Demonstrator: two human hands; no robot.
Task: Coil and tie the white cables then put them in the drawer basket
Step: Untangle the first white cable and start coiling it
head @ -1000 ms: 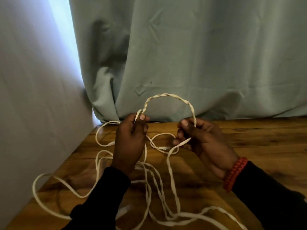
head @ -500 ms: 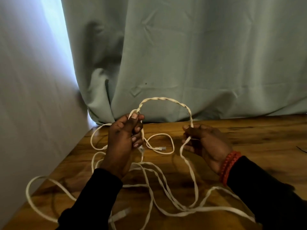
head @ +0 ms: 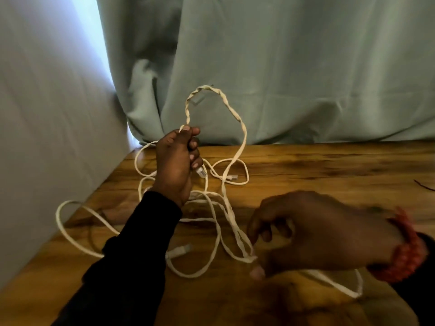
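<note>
Loose flat white cables (head: 213, 209) sprawl across the brown wooden table (head: 329, 165), mostly left of centre. The left hand (head: 177, 165) grips a twisted stretch, raising a loop toward the far green curtain (head: 282, 67). Nearer and rightward, the right hand (head: 313, 234) (blurred) pinches strands at its fingertips.

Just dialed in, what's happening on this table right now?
A person is sorting a tangle of white cable on a wooden table. The left hand grips the cable near a plug and holds up a twisted loop in front of the curtain. The right hand, blurred, pinches a strand low over the table. Most of the cable lies loose, not yet coiled or tied. No drawer basket is in view.
</note>
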